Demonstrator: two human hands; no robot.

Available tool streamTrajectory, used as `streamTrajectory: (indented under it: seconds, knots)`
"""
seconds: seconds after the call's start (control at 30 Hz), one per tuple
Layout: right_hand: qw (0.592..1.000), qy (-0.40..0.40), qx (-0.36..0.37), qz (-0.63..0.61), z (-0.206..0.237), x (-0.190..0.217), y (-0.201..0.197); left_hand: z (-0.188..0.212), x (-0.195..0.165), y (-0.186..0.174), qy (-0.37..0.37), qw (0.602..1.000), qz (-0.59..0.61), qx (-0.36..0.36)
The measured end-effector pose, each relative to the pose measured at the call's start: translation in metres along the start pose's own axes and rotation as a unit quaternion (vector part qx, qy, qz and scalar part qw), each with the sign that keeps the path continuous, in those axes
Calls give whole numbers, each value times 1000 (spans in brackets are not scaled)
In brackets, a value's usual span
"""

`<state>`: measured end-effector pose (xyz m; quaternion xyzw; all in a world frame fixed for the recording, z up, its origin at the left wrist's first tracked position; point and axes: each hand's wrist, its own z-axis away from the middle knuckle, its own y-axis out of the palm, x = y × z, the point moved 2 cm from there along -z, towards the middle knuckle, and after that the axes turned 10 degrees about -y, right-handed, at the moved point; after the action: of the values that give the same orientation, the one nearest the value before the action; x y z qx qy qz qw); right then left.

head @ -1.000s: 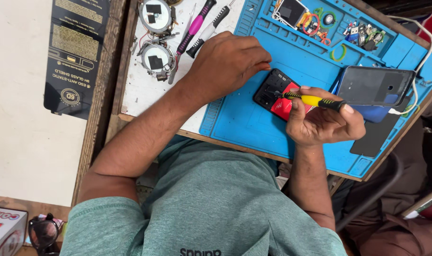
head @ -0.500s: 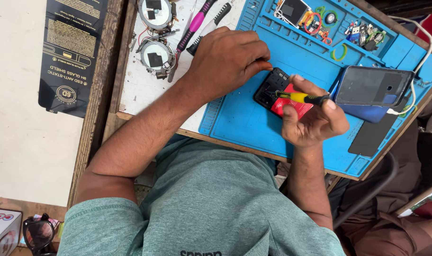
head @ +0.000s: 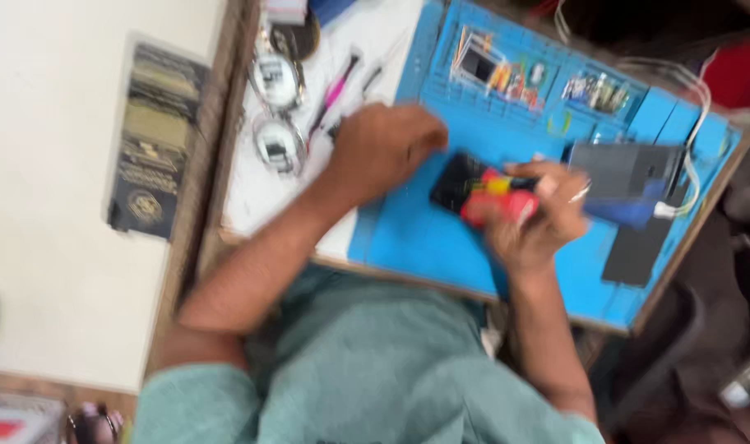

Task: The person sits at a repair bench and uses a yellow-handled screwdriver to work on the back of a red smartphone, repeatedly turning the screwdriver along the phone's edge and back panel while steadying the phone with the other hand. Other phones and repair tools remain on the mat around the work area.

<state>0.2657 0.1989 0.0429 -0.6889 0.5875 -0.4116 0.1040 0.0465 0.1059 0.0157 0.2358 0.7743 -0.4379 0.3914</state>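
Seen from above: work mat (head: 416,238) spread across the right part of a bench (head: 219,205), paper sheet (head: 367,57) to its left. On the sheet, two round lenses (head: 275,107), one above the other, with slim tools (head: 334,90) just to their right. Near the mat's middle, a small phone (head: 465,185), left hand (head: 383,148) resting at its left edge, right hand (head: 539,222) over its right end, a screwdriver (head: 506,185) across it. Larger phone (head: 626,173) just right of that, cable (head: 687,148) running from its right side. Parts trays (head: 548,78) along the mat's far edge. Flat card (head: 149,140) left of the bench.
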Motion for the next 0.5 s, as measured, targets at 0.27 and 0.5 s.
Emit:
streamTrajectory:
  seconds: [0.27, 0.5]
  knots:
    - [997, -1, -31, 73, -13, -16, 2, -18, -20, -17, -42, 999, -10, 24]
    - [998, -62, -12, -25, -33, -3, 3, -20, -23, -17, -53, 998, 12, 35]
